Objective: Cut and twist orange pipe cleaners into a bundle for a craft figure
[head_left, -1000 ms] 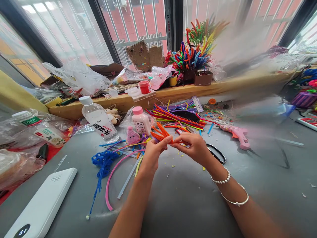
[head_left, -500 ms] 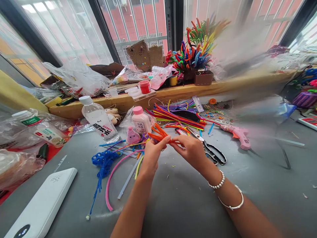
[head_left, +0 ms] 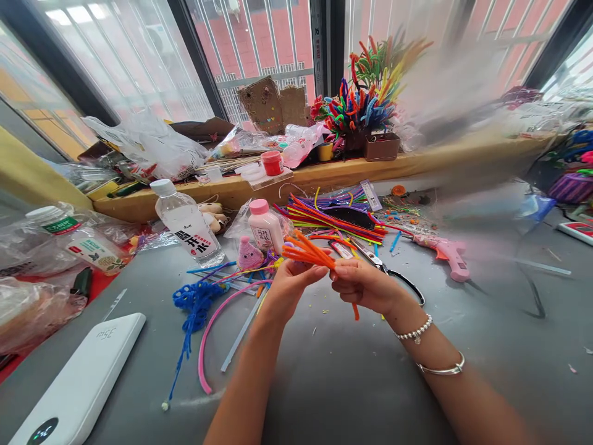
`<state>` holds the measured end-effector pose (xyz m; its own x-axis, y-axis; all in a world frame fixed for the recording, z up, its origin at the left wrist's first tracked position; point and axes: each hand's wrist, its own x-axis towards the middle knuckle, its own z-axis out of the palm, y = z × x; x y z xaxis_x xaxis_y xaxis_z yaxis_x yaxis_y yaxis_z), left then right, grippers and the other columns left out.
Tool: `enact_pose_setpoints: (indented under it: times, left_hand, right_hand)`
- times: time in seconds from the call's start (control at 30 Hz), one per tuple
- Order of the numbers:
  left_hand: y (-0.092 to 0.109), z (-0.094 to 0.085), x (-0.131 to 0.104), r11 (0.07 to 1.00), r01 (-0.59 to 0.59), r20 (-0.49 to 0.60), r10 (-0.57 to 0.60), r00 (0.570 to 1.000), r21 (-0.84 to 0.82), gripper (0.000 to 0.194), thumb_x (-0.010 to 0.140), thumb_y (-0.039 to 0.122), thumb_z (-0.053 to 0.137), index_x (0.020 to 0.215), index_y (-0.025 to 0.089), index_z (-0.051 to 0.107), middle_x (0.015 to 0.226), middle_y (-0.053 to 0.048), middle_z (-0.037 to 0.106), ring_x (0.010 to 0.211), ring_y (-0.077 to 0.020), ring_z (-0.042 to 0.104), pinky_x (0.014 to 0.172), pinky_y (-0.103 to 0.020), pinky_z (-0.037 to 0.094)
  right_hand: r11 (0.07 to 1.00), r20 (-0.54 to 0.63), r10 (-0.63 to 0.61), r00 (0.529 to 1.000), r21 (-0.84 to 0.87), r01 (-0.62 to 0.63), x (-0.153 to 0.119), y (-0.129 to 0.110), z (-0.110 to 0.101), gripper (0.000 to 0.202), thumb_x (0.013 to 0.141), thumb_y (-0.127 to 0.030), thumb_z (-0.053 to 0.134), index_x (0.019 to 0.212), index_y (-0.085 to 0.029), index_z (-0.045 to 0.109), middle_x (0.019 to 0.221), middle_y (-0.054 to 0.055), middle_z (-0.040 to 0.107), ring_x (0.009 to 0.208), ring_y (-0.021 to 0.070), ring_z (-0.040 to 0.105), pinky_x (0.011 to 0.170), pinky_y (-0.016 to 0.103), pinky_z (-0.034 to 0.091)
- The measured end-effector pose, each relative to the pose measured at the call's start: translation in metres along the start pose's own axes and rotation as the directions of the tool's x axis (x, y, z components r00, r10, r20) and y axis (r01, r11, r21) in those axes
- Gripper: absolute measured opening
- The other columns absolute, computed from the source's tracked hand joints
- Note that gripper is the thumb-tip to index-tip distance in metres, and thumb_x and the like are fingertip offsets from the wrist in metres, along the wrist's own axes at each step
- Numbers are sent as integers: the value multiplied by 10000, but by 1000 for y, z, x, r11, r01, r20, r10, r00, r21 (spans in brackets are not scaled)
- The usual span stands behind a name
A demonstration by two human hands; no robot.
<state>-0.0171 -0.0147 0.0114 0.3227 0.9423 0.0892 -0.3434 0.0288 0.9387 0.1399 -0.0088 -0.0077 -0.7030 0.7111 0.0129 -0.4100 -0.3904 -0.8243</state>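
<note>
A bundle of orange pipe cleaners [head_left: 306, 250] is held between my two hands over the middle of the table. My left hand [head_left: 291, 283] has its thumb and fingers closed around the bundle from below. The right hand [head_left: 365, 285] pinches the near end, its fingers curled; one orange stem hangs below that fist. Just behind the right hand lie black-handled scissors [head_left: 407, 284], partly covered by it. Beyond the bundle stand a pink-capped bottle [head_left: 264, 225] and a small pink cone-shaped figure [head_left: 248, 253].
Loose pipe cleaners [head_left: 333, 219] are piled at the back. A pink glue gun [head_left: 447, 250] lies right. On the left are a water bottle [head_left: 189, 225], blue fuzzy yarn [head_left: 197, 303], a curved pink strip [head_left: 204, 352] and a white power bank [head_left: 88, 377]. Glue sticks [head_left: 241, 340] lie nearby.
My right hand has turned and closed into a tighter pinch on the bundle's near end. The orange bundle has shifted slightly right, and one stem now hangs below the right hand.
</note>
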Motion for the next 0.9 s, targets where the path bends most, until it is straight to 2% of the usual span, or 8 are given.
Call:
enact_pose_setpoints:
  times: [0.13, 0.33, 0.53, 0.67, 0.8, 0.9]
  left_hand:
    - [-3, 1, 2, 1000, -26, -100, 27, 995, 13, 181, 519, 247, 737, 683, 191, 686, 698, -1, 667, 679, -120, 567, 724, -251, 423]
    - [-2, -1, 4, 998, 35, -165, -28, 986, 42, 110, 543, 239, 723, 578, 163, 652, 581, 23, 609, 569, -77, 510, 642, -221, 403]
    - [2, 1, 2, 992, 54, -169, -35, 985, 111, 253, 521, 285, 725, 736, 162, 674, 612, 1, 608, 593, -107, 516, 619, -240, 396]
    - [3, 1, 1, 987, 21, -155, 4, 988, 161, 173, 535, 279, 713, 624, 148, 644, 579, 4, 576, 576, -104, 497, 592, -235, 394]
    - [1, 2, 2, 984, 12, -231, 29, 972, 177, 158, 562, 286, 695, 574, 144, 626, 563, 2, 580, 567, -103, 506, 580, -231, 402]
    - [1, 4, 2, 986, 26, -265, 20, 964, 166, 153, 558, 284, 694, 574, 143, 637, 559, -4, 598, 551, -99, 513, 557, -224, 402]
  right_hand:
    - [999, 11, 41, 999, 1, -41, 2, 3, -1, 200, 713, -316, 612, 665, -131, 552, 459, -102, 192, 402, 34, 93, 351, 165, 71]
    - [997, -75, 13, 997, -80, -19, 3, 4, 1, 214, 707, -316, 618, 648, -125, 542, 462, -102, 210, 406, 30, 105, 356, 168, 72]
    - [993, -87, 14, 996, -117, -24, 3, 2, 2, 211, 695, -315, 626, 646, -130, 535, 466, -103, 202, 409, 32, 108, 363, 176, 73]
    - [989, -84, 47, 995, -138, -58, 3, 2, 1, 221, 692, -328, 623, 636, -131, 539, 461, -103, 195, 409, 35, 111, 365, 183, 70]
    - [982, -139, -2, 990, -187, -24, 3, 1, 2, 230, 675, -342, 637, 637, -131, 554, 477, -92, 264, 411, 30, 131, 371, 189, 75]
    - [943, -209, -110, 972, -331, 36, 2, -2, 7, 221, 658, -339, 651, 640, -133, 573, 492, -74, 356, 411, 27, 190, 375, 192, 108]
